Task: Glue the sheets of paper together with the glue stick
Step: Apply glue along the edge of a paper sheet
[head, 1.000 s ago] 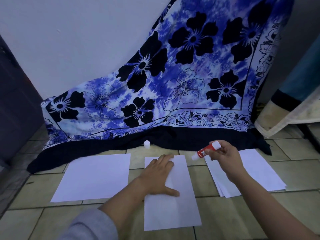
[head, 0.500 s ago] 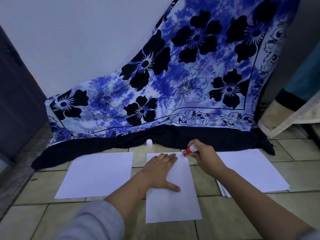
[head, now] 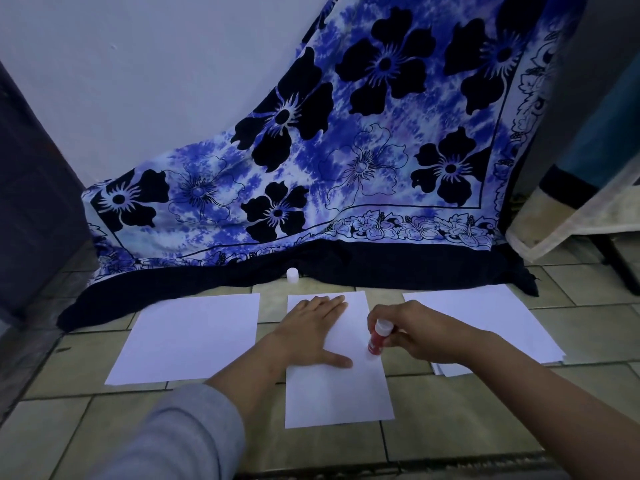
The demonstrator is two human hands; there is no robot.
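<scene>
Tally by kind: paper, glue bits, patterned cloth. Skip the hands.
White paper lots: 3, namely left sheet, middle sheet, right stack (sheet count unclear)
Red glue stick with white end: 1
Small white cap: 1
Blue floral cloth: 1
Total: 6

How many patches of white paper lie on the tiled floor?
3: a left sheet, a middle sheet under the left hand, and a right stack with more sheets partly hidden beneath.

Left hand (head: pixel 311 332) lies flat; right hand's (head: pixel 417 332) fingers curl, gripping.
</scene>
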